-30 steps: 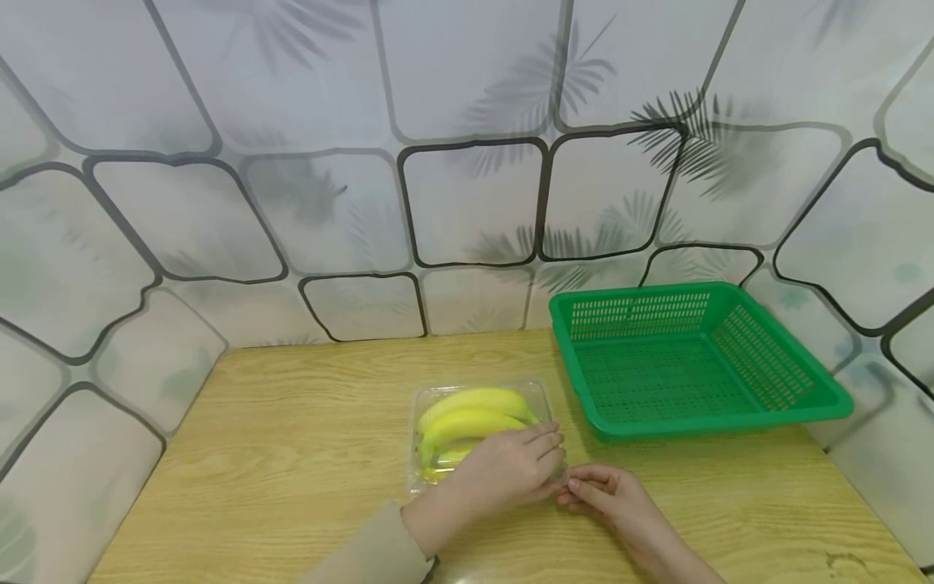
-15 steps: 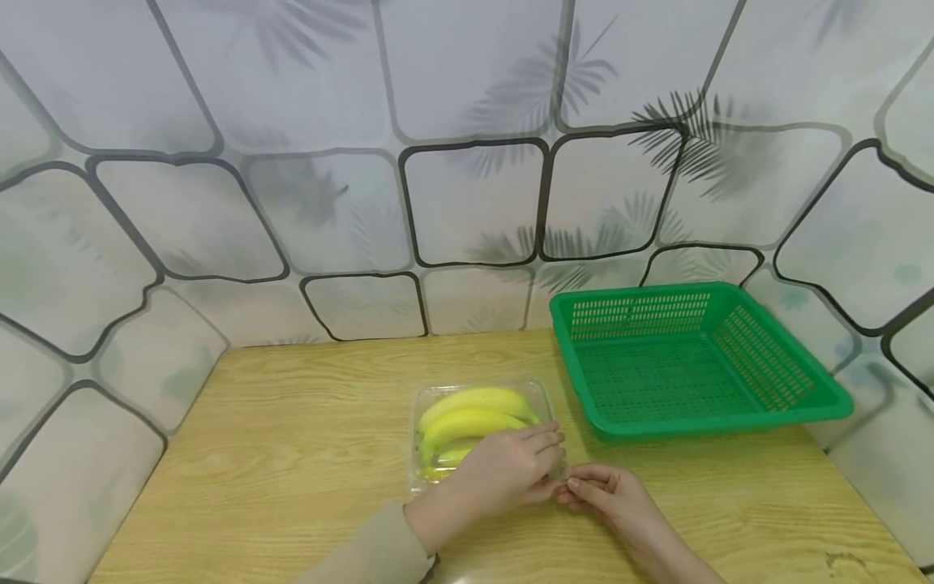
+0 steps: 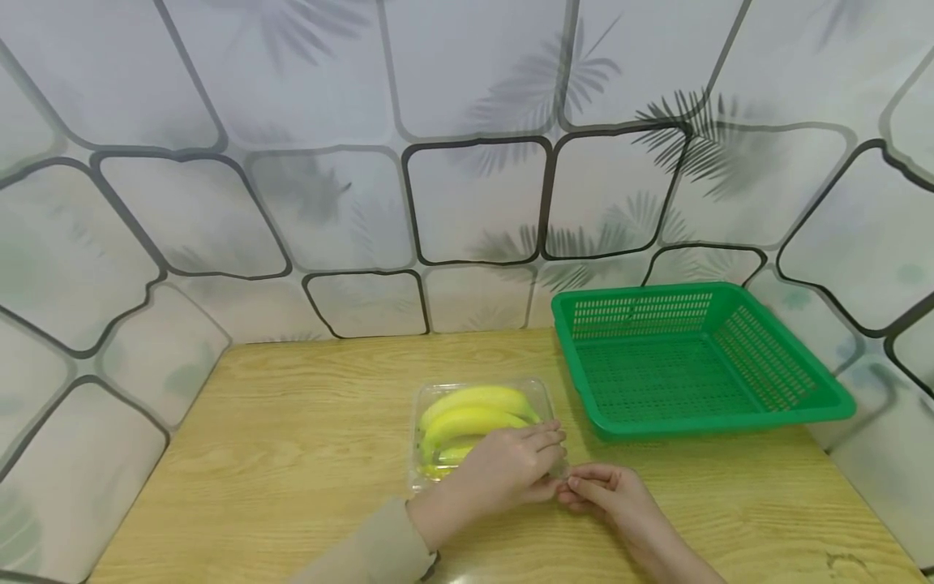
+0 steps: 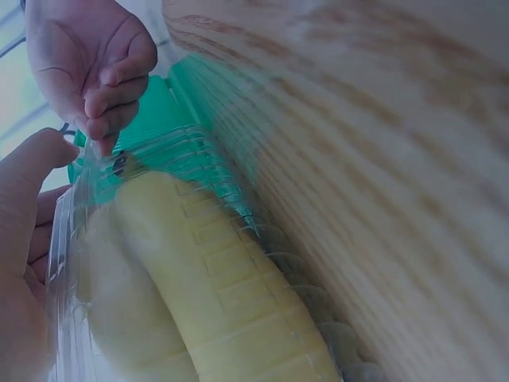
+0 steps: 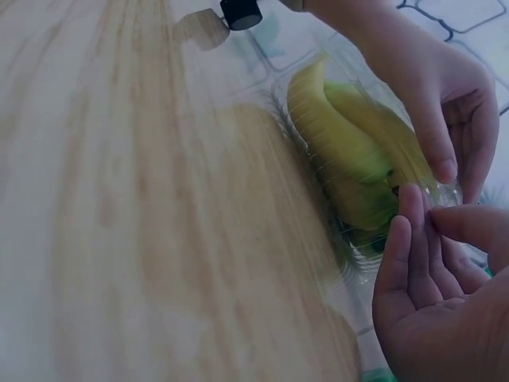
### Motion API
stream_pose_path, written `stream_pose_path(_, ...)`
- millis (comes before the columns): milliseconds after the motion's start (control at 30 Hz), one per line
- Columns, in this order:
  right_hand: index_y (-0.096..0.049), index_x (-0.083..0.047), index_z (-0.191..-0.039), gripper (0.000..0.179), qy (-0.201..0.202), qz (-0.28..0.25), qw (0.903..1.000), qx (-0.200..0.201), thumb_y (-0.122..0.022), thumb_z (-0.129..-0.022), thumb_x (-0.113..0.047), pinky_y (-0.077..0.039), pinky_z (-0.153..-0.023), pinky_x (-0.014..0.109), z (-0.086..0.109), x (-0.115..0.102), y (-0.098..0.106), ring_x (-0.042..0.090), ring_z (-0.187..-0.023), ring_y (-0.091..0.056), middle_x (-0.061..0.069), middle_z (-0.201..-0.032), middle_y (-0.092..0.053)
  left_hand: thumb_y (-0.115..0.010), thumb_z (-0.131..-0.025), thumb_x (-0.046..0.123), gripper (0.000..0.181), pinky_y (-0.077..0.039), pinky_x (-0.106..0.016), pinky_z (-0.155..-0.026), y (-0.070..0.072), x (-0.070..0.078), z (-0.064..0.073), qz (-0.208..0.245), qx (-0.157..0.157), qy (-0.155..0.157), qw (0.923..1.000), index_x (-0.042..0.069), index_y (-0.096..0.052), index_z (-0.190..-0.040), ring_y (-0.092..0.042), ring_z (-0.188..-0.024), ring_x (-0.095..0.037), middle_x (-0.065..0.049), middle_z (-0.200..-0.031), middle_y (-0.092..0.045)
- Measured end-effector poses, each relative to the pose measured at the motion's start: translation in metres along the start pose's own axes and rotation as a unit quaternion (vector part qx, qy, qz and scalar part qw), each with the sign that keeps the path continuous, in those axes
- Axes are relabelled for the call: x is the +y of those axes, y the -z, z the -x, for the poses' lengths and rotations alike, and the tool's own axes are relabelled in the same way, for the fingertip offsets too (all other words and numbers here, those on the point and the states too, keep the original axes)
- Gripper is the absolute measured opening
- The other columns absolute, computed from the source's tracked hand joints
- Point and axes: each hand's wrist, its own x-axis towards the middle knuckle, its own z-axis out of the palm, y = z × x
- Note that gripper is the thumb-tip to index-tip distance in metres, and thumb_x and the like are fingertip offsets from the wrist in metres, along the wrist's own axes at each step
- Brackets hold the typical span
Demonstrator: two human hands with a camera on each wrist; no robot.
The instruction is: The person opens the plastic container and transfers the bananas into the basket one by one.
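A clear plastic clamshell box [image 3: 546, 397] lies on the wooden table with several yellow bananas [image 3: 474, 422] inside. My left hand [image 3: 503, 469] reaches across its near right part and holds the right end, thumb on the near side. At the near right corner, the thumb and fingertips of my right hand [image 3: 613, 499] pinch the thin plastic edge. In the right wrist view, the banana stems [image 5: 391, 189] point toward this corner. The left wrist view shows the box wall [image 4: 67, 278] between my left thumb and fingers; the lid looks shut.
A green plastic basket [image 3: 671, 373] with slotted sides stands at the back right, just beyond the box. Wooden table [image 3: 292, 454] stretches to the left. A wall with a stone-and-leaf pattern [image 3: 474, 203] rises behind the table.
Both hands keep nearly the same place at the box corner. The whole head view has shifted very slightly; the box and basket stay where they were.
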Motion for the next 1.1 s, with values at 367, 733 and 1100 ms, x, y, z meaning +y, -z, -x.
stream_pose_path(367,-0.078,-0.006,-0.114,0.019,0.003,0.007,1.0000,0.001,-0.061,-0.107,-0.006,-0.066,-0.085,0.020,0.0019,-0.0020,-0.0011,0.003,-0.091,-0.078,-0.009,-0.099,-0.083,-0.083,-0.089,0.037,0.022,-0.058,-0.019,-0.106,-0.0007,0.0002,-0.0013,-0.019,0.011,-0.009,0.9997,0.019,-0.080,-0.101,-0.074,-0.122,-0.013,0.000,-0.122,-0.081)
stream_pose_path(733,-0.076,-0.010,-0.113,0.018,0.022,0.007,0.9995,-0.019,-0.059,-0.107,-0.007,-0.065,-0.087,0.020,0.0025,-0.0012,-0.0003,0.003,-0.093,-0.078,-0.011,-0.100,-0.082,-0.078,-0.092,0.037,0.015,-0.058,-0.024,-0.109,-0.0035,-0.0002,-0.0014,-0.058,0.029,-0.035,0.9973,0.022,-0.078,-0.094,-0.075,-0.120,-0.014,0.001,-0.117,-0.082)
stream_pose_path(1100,-0.072,-0.003,-0.120,0.020,0.011,0.024,0.9996,-0.010,-0.058,-0.109,-0.012,-0.065,-0.089,0.022,0.0045,-0.0017,0.0029,0.005,-0.095,-0.077,-0.011,-0.101,-0.081,-0.074,-0.097,0.037,0.014,-0.057,-0.024,-0.110,0.0051,-0.0083,-0.0029,-0.077,-0.001,-0.075,0.9942,0.025,-0.080,-0.100,-0.073,-0.123,-0.012,0.005,-0.121,-0.080)
